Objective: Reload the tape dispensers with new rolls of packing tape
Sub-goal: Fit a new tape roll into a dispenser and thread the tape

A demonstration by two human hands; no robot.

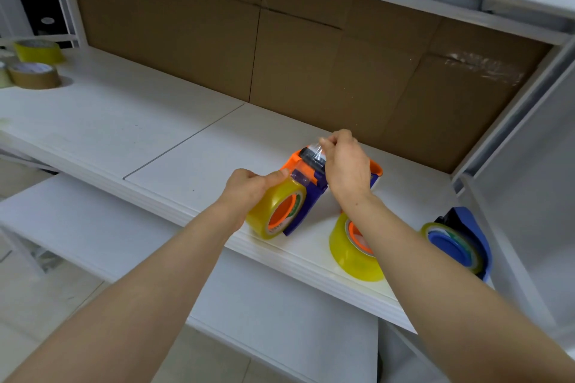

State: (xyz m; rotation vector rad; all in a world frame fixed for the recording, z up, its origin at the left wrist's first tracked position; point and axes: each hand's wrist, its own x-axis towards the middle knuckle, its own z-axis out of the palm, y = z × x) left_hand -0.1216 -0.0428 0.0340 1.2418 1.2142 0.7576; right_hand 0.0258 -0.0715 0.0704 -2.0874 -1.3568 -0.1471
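An orange and purple tape dispenser [306,176] lies on the white shelf [174,140], loaded with a yellowish clear tape roll [273,210]. My left hand [249,186] grips that roll from the left side. My right hand [345,162] pinches the clear tape end [317,149] over the dispenser's black roller at the front. A second loaded roll with an orange core [351,247] sits under my right forearm. A blue dispenser with a tape roll [457,242] lies at the right.
A yellow roll [37,50] and a brown roll [34,74] sit at the far left of the shelf. Cardboard [280,50] lines the back. A white upright [513,121] closes the right side. A lower shelf [93,227] juts out below.
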